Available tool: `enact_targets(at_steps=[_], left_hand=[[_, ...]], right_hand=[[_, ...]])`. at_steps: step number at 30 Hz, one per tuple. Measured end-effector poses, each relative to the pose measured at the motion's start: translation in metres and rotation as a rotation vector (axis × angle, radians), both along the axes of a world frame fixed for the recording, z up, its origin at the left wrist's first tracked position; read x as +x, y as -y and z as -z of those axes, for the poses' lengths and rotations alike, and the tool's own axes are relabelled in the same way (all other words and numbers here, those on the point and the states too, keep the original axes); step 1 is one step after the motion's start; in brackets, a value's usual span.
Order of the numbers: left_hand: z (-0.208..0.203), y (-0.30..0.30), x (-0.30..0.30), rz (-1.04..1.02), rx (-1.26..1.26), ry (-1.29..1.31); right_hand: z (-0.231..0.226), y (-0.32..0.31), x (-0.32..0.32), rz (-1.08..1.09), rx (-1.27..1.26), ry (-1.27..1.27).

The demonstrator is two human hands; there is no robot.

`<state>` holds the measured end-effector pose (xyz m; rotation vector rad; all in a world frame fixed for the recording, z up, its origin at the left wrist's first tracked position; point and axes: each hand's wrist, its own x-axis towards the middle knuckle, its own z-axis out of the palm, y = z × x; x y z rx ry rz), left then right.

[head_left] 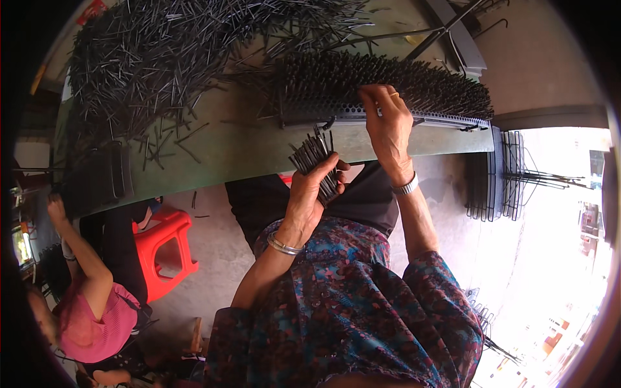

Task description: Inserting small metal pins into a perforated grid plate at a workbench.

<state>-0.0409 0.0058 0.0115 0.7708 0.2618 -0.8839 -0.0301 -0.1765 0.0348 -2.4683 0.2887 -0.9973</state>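
Note:
A bundle of thin black rods (312, 154) is wrapped in my left hand (317, 178), just in front of the table's near edge. Their ends fan out above my thumb. My right hand (389, 123) reaches over the front edge of a long perforated rack (352, 116), fingers bent and pressed together. What it pinches, if anything, is hidden behind the fingers. Black rods (414, 81) stand upright, densely packed, in the rack's holes. Part of the front row of holes shows bare beside my right hand.
A large heap of loose black rods (155, 58) covers the table's (220, 145) far left. A person in a pink top (107, 323) works at the left, near a red stool (165, 252). Wire-handled racks (495, 178) stand on the floor at right.

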Motion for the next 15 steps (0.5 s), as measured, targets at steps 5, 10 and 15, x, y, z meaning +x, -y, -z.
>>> enact_targets(at_steps=[5,10,15], left_hand=[[0.0022,-0.0006,-0.0015,0.010,0.012,0.002],[-0.0001,0.0010,-0.0034,0.028,0.084,0.045],[-0.0050,0.0027,-0.0037,-0.014,0.062,0.030]], right_hand=[[-0.0088,-0.0051,0.0058,0.005,-0.076,-0.024],[-0.0029,0.0026,0.0009,0.011,-0.054,-0.093],[-0.0011,0.0018,-0.0032,0.014,-0.031,-0.116]])
